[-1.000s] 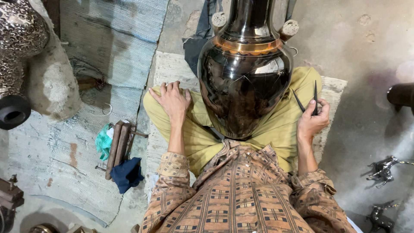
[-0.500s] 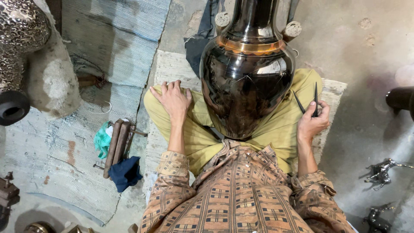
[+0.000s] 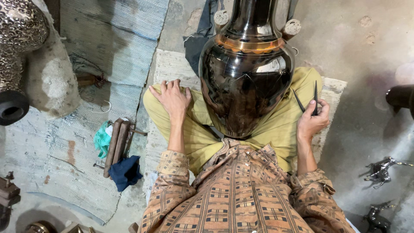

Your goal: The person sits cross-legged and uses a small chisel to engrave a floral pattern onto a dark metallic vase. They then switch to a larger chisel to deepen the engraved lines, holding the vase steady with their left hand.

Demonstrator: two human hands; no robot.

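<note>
Two forearms angle outward beside the large glossy black metal vase [image 3: 246,82] at centre frame: left hand [image 3: 172,98] flat, fingers spread on the yellow-trousered knee; right hand [image 3: 314,121] apparently pinching thin dark pointed dividers [image 3: 311,98].

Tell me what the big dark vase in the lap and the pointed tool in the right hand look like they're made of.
The vase looks like polished metal with a dark glossy finish: it mirrors its surroundings, and a copper-coloured band rings its shoulder. The pointed tool in the right hand appears to be dark, dull metal, thin and tapering to points, though it is too small to be sure.
</note>
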